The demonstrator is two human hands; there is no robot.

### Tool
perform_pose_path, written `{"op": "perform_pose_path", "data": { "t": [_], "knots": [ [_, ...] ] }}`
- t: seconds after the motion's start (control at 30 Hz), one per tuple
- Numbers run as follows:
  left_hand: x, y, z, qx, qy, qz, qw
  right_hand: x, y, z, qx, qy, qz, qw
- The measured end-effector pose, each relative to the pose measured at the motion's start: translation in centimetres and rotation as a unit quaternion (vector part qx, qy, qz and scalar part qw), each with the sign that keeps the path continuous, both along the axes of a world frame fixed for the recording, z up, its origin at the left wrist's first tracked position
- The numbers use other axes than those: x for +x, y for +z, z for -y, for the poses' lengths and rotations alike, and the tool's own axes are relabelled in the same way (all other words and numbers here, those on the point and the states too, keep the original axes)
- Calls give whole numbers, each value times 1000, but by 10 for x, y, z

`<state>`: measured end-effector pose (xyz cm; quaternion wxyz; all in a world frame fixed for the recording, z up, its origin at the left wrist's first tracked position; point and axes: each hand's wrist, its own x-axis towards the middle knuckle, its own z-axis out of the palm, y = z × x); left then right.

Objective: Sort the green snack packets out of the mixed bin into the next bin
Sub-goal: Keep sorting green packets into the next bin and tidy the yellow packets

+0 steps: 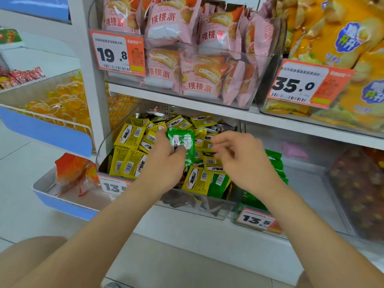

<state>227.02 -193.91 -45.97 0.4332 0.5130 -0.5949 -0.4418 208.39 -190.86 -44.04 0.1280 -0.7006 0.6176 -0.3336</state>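
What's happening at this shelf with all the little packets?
A person is sorting snacks. Their left hand pinches a green packet, lifted above the mixed bin of mostly yellow packets. The right hand hovers over the same bin, blurred, so its grip is unclear. The next bin holds other green packets.

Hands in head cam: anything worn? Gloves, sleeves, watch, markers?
Nothing worn. The left hand and right hand show no gloves, rings or tracking markers. The forearms are unsleeved to the frame edge, with no watch or wristband.
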Motion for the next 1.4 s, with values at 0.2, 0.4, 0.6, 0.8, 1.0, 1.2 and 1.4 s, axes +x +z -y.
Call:
{"op": "perform_pose_path", "data": {
  "t": [0.2, 0.4, 0.6, 0.8, 1.0, 1.2, 1.4],
  "knots": [
    [2, -4, 1, -67, 39, 83, 994, -7, -10, 1, 140, 74, -328, 931],
    [3, -7, 0, -77, 36, 85, 993, 1, -24, 29, 111, 131, -377, 910],
    [5, -9, 1, -77, 32, 82, 993, 2, -30, 34, 131, 138, -416, 889],
    [8, -10, 3, -62, 37, 77, 994, 2, -33, 45, 133, 144, -387, 901],
    [8, -7, 5, -54, 46, 70, 995, 3, -33, 46, 121, 118, -379, 910],
    [13, -9, 8, -63, 64, 75, 993, 3, -26, 39, 65, 99, -258, 959],
    [15, -9, 6, -58, 60, 96, 992, -13, -9, 26, -35, 1, -125, 991]
  ]
}}
